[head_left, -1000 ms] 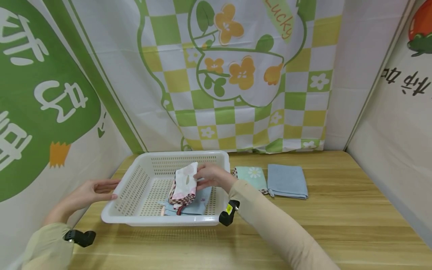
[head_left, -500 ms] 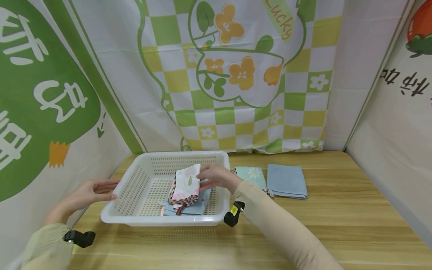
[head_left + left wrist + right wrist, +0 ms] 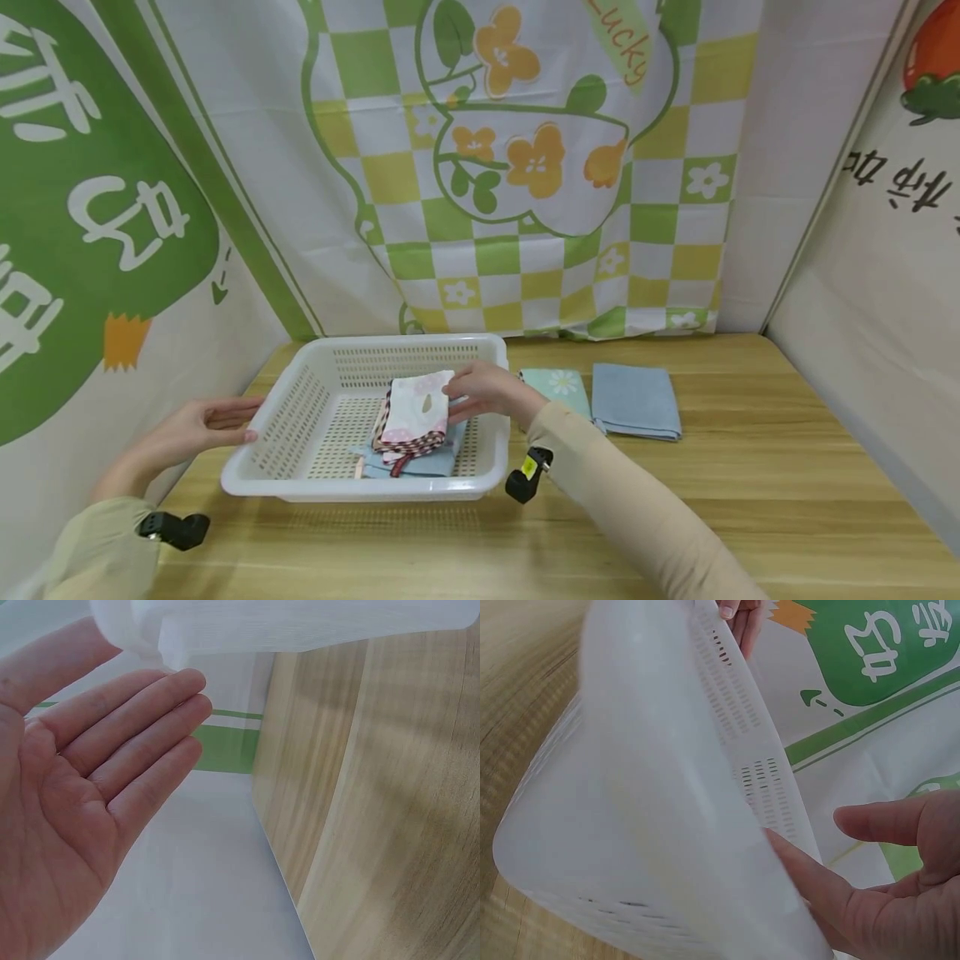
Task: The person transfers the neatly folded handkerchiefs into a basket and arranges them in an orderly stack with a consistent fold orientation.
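A folded white hand towel (image 3: 417, 408) with pink patches and a brown checked edge lies in the white plastic basket (image 3: 318, 486). Under it is a folded light-blue cloth (image 3: 442, 461). My right hand (image 3: 480, 389) is at the white towel's right side, with fingertips at its edge. Thumb and forefinger of this right hand (image 3: 900, 889) are spread apart in the right wrist view, where the basket wall hides the other fingertips and the towel. Straight-fingered, my left hand (image 3: 183, 433) touches the basket's left rim; its palm (image 3: 75, 817) faces the left wrist camera.
Right of the basket, a mint folded cloth with a daisy (image 3: 561, 386) and a folded blue cloth (image 3: 636, 402) lie side by side on the wooden table (image 3: 750, 483). Printed curtains (image 3: 525, 275) hang behind the table and at both sides.
The white towel has shifted slightly right and settled flatter on the light-blue cloth. My right hand has moved a little to the right. The left hand stays at the rim.
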### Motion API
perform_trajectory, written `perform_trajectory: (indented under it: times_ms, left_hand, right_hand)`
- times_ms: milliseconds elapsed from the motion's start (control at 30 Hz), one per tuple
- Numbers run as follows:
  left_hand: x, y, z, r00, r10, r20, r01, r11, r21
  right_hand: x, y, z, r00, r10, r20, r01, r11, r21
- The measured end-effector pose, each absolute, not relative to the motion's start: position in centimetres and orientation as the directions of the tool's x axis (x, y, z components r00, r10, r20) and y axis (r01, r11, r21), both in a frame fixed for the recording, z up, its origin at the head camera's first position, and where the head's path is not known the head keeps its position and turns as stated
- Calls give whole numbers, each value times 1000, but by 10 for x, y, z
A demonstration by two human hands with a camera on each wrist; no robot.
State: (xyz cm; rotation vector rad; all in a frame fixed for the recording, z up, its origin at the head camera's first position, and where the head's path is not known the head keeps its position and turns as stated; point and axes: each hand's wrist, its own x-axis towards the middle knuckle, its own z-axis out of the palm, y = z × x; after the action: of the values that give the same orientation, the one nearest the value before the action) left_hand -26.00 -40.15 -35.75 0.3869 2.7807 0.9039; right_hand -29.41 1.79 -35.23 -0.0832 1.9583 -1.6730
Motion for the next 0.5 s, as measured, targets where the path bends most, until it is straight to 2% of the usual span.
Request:
perform_trajectory:
  times_ms: [500]
  left_hand:
    - [-256,-398,-354,-951,286,-114,159,774,613]
  right_hand:
    - [-292,33,-347,-874,-369,-315,233,250,-940]
